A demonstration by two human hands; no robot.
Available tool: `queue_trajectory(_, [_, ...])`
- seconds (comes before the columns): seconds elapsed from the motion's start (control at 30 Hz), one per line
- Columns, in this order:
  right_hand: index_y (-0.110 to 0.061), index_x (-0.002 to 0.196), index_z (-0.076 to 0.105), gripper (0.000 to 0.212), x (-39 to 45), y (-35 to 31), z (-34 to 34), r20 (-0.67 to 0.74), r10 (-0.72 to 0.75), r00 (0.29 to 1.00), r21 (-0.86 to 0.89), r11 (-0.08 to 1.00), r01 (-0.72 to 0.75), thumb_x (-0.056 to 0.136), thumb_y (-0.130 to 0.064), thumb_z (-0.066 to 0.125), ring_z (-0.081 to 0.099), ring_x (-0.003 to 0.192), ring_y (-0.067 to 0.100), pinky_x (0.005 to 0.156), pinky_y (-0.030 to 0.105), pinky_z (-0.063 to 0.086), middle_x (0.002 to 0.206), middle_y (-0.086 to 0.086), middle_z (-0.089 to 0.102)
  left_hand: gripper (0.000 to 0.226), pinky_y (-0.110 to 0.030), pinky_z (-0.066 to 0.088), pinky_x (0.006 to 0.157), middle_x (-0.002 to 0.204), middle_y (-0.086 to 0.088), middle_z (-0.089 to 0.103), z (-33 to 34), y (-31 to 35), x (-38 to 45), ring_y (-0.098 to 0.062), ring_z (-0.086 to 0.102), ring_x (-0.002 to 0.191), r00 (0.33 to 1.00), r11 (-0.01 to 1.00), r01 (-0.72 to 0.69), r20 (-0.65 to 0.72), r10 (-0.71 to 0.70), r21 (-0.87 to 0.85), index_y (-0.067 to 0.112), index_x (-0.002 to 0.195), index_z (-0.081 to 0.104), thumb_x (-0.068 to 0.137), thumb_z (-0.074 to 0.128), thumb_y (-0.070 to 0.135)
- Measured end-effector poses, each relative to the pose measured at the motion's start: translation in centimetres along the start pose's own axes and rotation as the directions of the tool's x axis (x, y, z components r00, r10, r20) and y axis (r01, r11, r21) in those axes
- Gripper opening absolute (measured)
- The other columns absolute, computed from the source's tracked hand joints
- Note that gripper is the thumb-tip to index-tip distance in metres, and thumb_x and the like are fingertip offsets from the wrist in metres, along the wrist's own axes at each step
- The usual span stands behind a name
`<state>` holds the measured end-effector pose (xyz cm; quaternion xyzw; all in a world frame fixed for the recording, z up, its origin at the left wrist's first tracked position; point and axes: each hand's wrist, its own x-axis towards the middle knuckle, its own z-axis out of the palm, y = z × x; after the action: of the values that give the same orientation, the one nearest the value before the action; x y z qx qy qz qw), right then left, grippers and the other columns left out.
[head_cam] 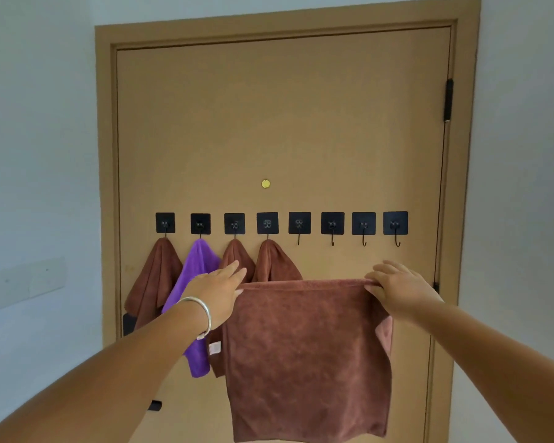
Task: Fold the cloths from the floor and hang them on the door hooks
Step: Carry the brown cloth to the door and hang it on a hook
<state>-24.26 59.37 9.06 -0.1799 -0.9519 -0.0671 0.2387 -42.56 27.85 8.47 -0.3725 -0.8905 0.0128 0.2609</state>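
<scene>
I stood in what looked like a home, facing a plain tan door (269, 123) set in pale painted walls (39, 155). A brass peephole (265, 184) sat in its middle, the sort an entrance door has. A row of black stick-on hooks (332, 223) crossed it, and household cloths (155, 276) hung from four of them.

A folded brown terry cloth (307, 356) is held up flat before the tan wooden door (269, 123), its top edge stretched between the left hand (218, 289) and the right hand (397, 289), each pinching a corner. A silver bangle (202, 314) is worn on the left wrist. Eight black square adhesive hooks (332, 223) are fixed in a row. Four leftmost hooks are occupied: brown cloth (154, 282), purple cloth (195, 266), two more brown cloths (275, 260). A small brass peephole (265, 184) is seen above.
</scene>
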Motion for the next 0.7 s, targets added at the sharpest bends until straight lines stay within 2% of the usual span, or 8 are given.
queue_trajectory(0.13, [-0.028,0.124,0.06,0.033,4.6,0.2,1.8,-0.207,0.03,0.978,0.144,0.99,0.0,0.101,-0.037,0.038,0.041,0.122,0.011,0.099,0.029,0.037,0.131,-0.009,0.052,0.05,-0.033,0.047,0.092,0.155,0.008,0.031,2.3,-1.5,6.2,-0.017,0.05,0.125,0.994,0.992,-0.005,-0.108,-0.008,-0.124,0.029,0.152,0.02,0.104,0.032,0.022])
queue_trajectory(0.23, [-0.025,0.115,0.066,0.026,8.1,-0.2,2.5,-0.355,0.119,0.927,0.289,0.957,-0.012,0.101,-0.026,0.044,0.048,0.097,0.006,0.078,0.02,0.039,0.115,-0.011,0.056,0.062,-0.026,0.041,0.07,0.126,0.006,0.06,3.7,-2.5,10.5,-0.02,0.06,0.098,0.979,0.978,-0.049,-0.206,0.006,-0.201,0.042,0.149,0.022,0.098,0.033,0.008])
queue_trajectory(0.3, [-0.024,0.112,0.067,0.025,10.7,-0.5,2.5,-0.418,0.145,0.897,0.302,0.953,-0.013,0.1,-0.019,0.045,0.05,0.091,0.008,0.073,0.022,0.042,0.107,-0.012,0.053,0.069,-0.023,0.038,0.069,0.124,0.01,0.061,4.1,-3.3,13.1,-0.018,0.061,0.093,0.952,0.956,-0.155,-0.294,0.078,-0.249,0.048,0.145,0.025,0.093,0.035,0.003])
queue_trajectory(0.37, [-0.03,0.108,0.062,0.028,13.0,-0.9,2.4,-0.453,0.163,0.876,0.287,0.957,-0.03,0.1,-0.013,0.043,0.052,0.087,0.011,0.069,0.029,0.046,0.106,-0.014,0.051,0.069,-0.023,0.04,0.071,0.14,0.015,0.049,4.6,-4.4,15.2,-0.018,0.062,0.091,0.916,0.937,-0.268,-0.362,0.175,-0.225,0.045,0.141,0.031,0.089,0.039,0.0])
queue_trajectory(0.43, [-0.036,0.094,0.047,0.032,14.8,-1.5,2.3,-0.505,0.093,0.858,0.192,0.981,0.007,0.095,-0.004,0.041,0.048,0.08,0.012,0.058,0.026,0.041,0.103,-0.014,0.049,0.068,-0.026,0.041,0.065,0.146,0.012,0.042,5.4,-5.5,17.2,-0.022,0.061,0.079,0.885,0.931,-0.346,-0.37,0.283,-0.115,0.039,0.136,0.041,0.084,0.045,-0.003])
queue_trajectory(0.53, [-0.03,0.09,0.045,0.039,16.5,-2.3,2.4,-0.467,-0.225,0.855,-0.109,0.974,0.197,0.079,0.006,0.054,0.045,0.086,0.016,0.059,0.024,0.036,0.106,-0.01,0.051,0.057,-0.028,0.036,0.058,0.116,0.007,0.057,6.9,-6.5,19.3,-0.023,0.052,0.069,0.873,0.923,-0.384,-0.34,0.349,-0.038,0.04,0.115,0.053,0.079,0.05,-0.005])
queue_trajectory(0.63, [-0.025,0.112,0.065,0.044,18.3,-2.8,3.4,-0.387,-0.337,0.858,-0.256,0.933,0.251,0.078,0.003,0.066,0.057,0.099,0.028,0.067,0.036,0.049,0.12,0.003,0.06,0.069,-0.028,0.033,0.057,0.101,0.01,0.05,8.2,-6.3,21.1,-0.019,0.049,0.069,0.919,0.954,-0.228,-0.366,0.145,-0.195,0.051,0.127,0.05,0.084,0.043,-0.003])
queue_trajectory(0.7, [-0.027,0.125,0.063,0.047,19.6,-3.2,4.4,-0.359,-0.309,0.881,-0.252,0.941,0.227,0.085,-0.002,0.064,0.057,0.102,0.03,0.07,0.04,0.051,0.122,0.006,0.06,0.073,-0.029,0.029,0.054,0.094,0.013,0.04,8.8,-6.0,22.0,-0.016,0.044,0.066,0.935,0.959,-0.149,-0.351,0.057,-0.241,0.052,0.137,0.039,0.087,0.037,0.0])
